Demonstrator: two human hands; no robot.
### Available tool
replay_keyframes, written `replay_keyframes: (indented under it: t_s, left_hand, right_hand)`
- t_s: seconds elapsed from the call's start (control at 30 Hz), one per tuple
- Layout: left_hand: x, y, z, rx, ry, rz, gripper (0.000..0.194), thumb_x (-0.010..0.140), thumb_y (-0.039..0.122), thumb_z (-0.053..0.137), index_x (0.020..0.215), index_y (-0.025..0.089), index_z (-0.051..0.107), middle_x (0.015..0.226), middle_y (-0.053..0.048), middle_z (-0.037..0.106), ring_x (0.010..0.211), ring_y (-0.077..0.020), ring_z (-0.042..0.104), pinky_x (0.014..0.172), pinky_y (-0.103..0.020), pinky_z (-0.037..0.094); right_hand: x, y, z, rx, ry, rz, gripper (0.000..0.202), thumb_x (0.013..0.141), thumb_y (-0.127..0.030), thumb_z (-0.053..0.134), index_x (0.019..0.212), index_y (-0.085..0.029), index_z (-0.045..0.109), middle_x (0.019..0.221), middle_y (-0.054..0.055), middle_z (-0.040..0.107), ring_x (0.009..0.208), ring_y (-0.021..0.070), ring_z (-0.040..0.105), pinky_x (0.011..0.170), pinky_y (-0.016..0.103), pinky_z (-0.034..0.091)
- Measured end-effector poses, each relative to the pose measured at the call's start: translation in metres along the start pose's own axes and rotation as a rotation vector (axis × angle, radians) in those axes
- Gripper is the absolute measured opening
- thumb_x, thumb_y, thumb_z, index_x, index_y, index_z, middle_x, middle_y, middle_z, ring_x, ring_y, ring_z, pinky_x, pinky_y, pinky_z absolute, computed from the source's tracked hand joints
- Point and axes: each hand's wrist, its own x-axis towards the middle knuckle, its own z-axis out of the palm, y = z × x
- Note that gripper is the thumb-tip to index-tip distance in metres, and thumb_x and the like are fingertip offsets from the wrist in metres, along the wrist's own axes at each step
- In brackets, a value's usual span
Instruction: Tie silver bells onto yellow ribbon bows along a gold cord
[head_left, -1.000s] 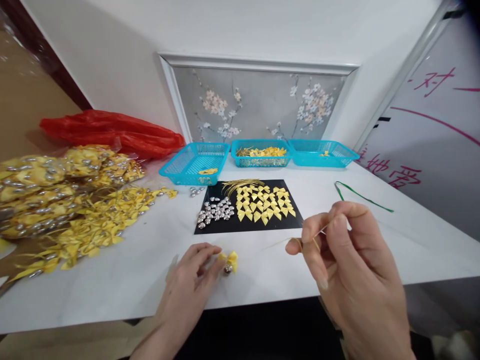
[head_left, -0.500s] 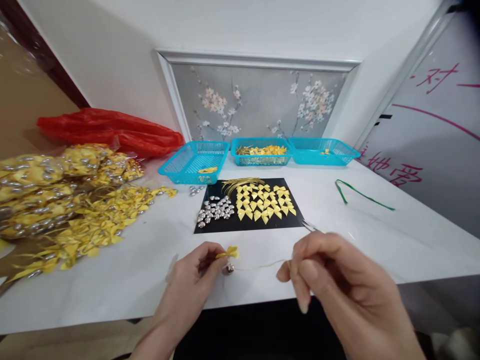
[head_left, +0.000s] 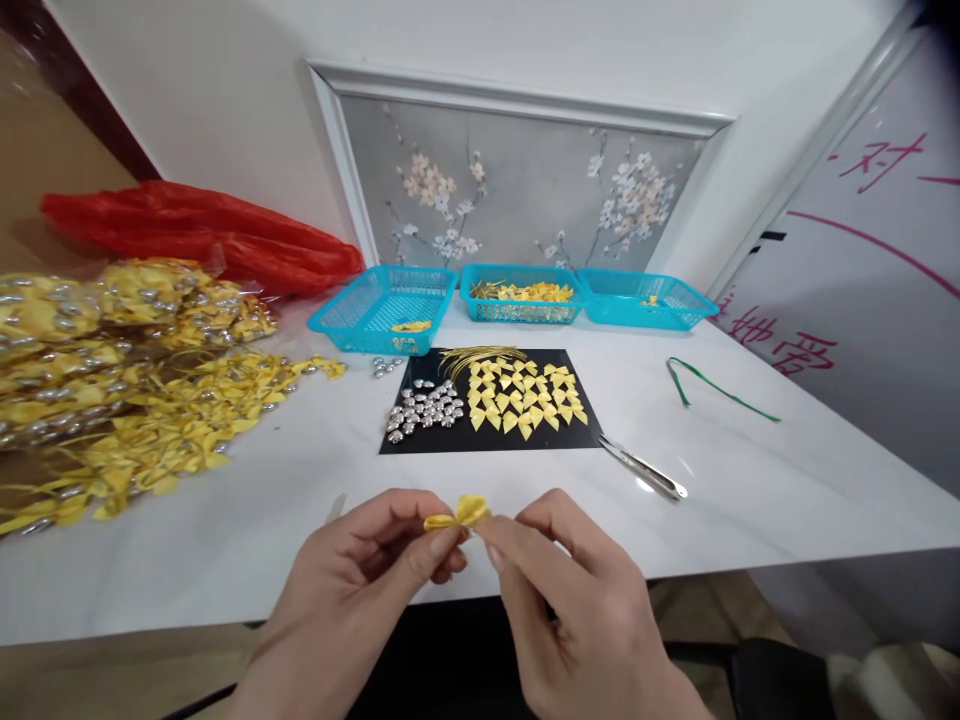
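A yellow ribbon bow point(head_left: 471, 511) is pinched between the thumb and fingers of my left hand point(head_left: 375, 560) above the front edge of the table. My right hand point(head_left: 577, 590) is closed, its thumb and fingertips pressed together at the bow's right side. The thin cord at those fingertips is mostly hidden now, and the silver bead under the bow is covered by my fingers. Beyond my hands, a black mat point(head_left: 442, 440) carries rows of yellow bows point(head_left: 525, 395), a cluster of silver beads point(head_left: 424, 410) and a bundle of gold cords point(head_left: 480, 357).
Tweezers point(head_left: 643, 470) lie right of the mat, with a green tie point(head_left: 720, 392) farther off. Blue baskets stand at the back: left point(head_left: 352, 315), middle point(head_left: 517, 312) and right point(head_left: 637, 317). Yellow bow strings point(head_left: 172, 420) and a red bag point(head_left: 202, 240) fill the left.
My right hand has come left to the bow, and the cord stretched between my hands is no longer visible. The tweezers have come into full view. The camera view has shifted slightly.
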Motion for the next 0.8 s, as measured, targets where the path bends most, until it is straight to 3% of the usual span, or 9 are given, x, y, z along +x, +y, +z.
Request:
replay_keyframes:
  t_s: [0.27, 0.6, 0.8]
  left_hand:
    - [-0.0060, -0.0047, -0.0083, -0.041, -0.018, -0.081, 0.009, 0.081, 0.036, 0.080, 0.082, 0.027, 0.080, 0.074, 0.001, 0.077, 0.068, -0.0134, 0.069, 0.065, -0.016, 0.058]
    - [-0.0059, -0.0036, -0.0052, 0.002, 0.012, -0.055, 0.007, 0.082, 0.033, 0.078, 0.082, 0.026, 0.080, 0.075, 0.001, 0.078, 0.069, -0.0146, 0.071, 0.065, -0.017, 0.059]
    - [-0.0048, -0.0020, -0.0053, 0.095, 0.020, 0.026, 0.008, 0.083, 0.034, 0.076, 0.080, 0.028, 0.080, 0.071, 0.002, 0.078, 0.068, -0.0152, 0.072, 0.065, -0.017, 0.059]
  right_hand:
    - [-0.0010, -0.0030, -0.0006, -0.066, -0.007, -0.026, 0.035, 0.093, -0.001, 0.049, 0.119, -0.018, 0.066, 0.079, 0.002, 0.051, 0.060, 0.0129, 0.049, 0.049, 0.025, 0.041]
    - [-0.0028, -0.0052, -0.0017, -0.069, -0.025, 0.005, 0.040, 0.092, -0.001, 0.048, 0.123, -0.019, 0.065, 0.080, 0.001, 0.049, 0.061, 0.0127, 0.050, 0.050, 0.025, 0.041]
    - [-0.0013, -0.0060, -0.0037, -0.090, -0.053, 0.008, 0.032, 0.090, 0.000, 0.046, 0.106, -0.017, 0.068, 0.077, 0.002, 0.048, 0.061, 0.0142, 0.049, 0.048, 0.026, 0.039]
